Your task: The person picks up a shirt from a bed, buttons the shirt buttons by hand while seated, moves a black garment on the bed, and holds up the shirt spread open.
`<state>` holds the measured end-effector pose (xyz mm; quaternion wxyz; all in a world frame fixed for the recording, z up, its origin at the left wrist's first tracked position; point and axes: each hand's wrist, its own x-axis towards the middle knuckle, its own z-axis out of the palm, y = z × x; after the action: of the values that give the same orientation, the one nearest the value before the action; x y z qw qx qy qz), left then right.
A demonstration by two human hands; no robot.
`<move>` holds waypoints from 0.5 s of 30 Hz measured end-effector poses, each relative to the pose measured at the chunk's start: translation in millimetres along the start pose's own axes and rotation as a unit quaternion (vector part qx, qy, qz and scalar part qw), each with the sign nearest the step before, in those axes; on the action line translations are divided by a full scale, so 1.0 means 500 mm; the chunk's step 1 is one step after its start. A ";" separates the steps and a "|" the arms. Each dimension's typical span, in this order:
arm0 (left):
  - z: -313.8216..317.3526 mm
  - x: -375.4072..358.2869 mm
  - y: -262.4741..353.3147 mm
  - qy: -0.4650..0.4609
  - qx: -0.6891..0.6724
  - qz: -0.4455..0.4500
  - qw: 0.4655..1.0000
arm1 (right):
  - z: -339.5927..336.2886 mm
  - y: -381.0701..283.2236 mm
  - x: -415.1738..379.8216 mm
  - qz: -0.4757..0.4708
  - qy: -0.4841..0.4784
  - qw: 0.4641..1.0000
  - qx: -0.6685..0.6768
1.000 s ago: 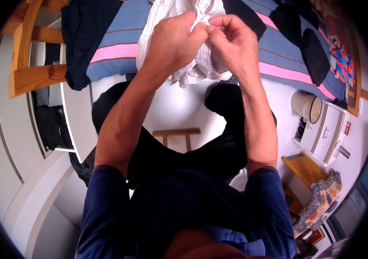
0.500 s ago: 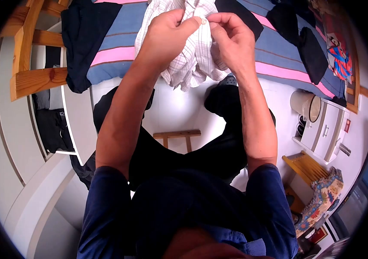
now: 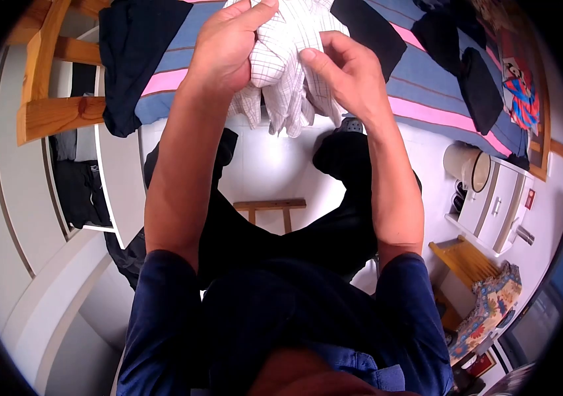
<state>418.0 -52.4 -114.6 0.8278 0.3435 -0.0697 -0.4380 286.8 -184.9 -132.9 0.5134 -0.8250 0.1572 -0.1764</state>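
Note:
A white checked shirt (image 3: pixel 288 72) hangs bunched over the near edge of the bed, its lower folds dangling above the floor. My left hand (image 3: pixel 228 43) grips its upper left part, thumb on top and fingers behind the cloth. On the other side my right hand (image 3: pixel 350 69) pinches the shirt's right edge between thumb and fingers. The top of the shirt runs out of view. Dark garments lie on the bed on both sides, a black one (image 3: pixel 139 59) at left and another (image 3: pixel 370 39) just right of the shirt.
The striped bed (image 3: pixel 420 122) spans the top. A wooden frame (image 3: pixel 63 119) and an open drawer (image 3: pixel 122 178) with dark clothes stand at left. At right are a waste bin (image 3: pixel 466 165), a white cabinet (image 3: pixel 496 204) and a wooden chair (image 3: pixel 463 261). A wooden stool part (image 3: pixel 271 204) shows between my legs.
My left hand has shifted up and left with the shirt; my right hand has slid slightly down its edge. The button seen between my fingers earlier is out of sight, and the cloth hangs differently.

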 end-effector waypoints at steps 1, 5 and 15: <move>-0.002 0.001 -0.001 0.001 0.009 -0.002 1.000 | -0.004 0.005 0.003 0.036 -0.016 0.999 0.030; -0.007 0.004 0.021 -0.013 0.146 0.018 0.989 | -0.020 0.007 0.004 0.087 -0.043 0.984 0.148; 0.026 -0.014 0.020 0.207 0.599 0.572 0.521 | -0.030 0.013 0.017 0.103 -0.028 0.917 0.384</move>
<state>415.2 -50.0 -97.1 0.4910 0.7254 -0.3236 0.3579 287.0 -203.2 -131.6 0.8101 -0.5483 0.1472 -0.1461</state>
